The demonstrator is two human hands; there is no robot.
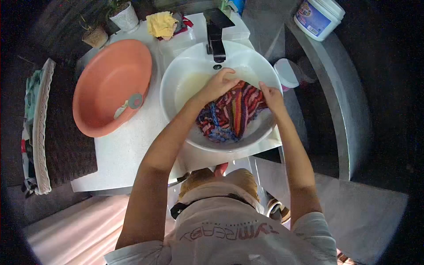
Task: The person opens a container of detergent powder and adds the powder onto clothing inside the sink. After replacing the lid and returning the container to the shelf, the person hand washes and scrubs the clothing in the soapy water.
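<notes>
A striped knitted cloth [236, 110] in red, orange, purple and blue lies bunched in the white round sink [167, 110], partly in cloudy water [193, 85]. My left hand [219, 85] grips its upper left edge, with the fingers curled near the middle of the basin. At the upper right edge, my right hand [271, 96] pinches the cloth beside the sink's right rim. Between the hands the cloth's top edge is stretched, while its lower part sags in folds toward me. The black faucet [216, 39] stands just beyond my left hand.
An orange basin [106, 84] stands left on the white counter [119, 159], with a small round-topped item [135, 101] inside. Behind are potted plants [126, 18] and a yellow cloth [162, 24]. A white tub [319, 18] and a smaller container [286, 73] are at right.
</notes>
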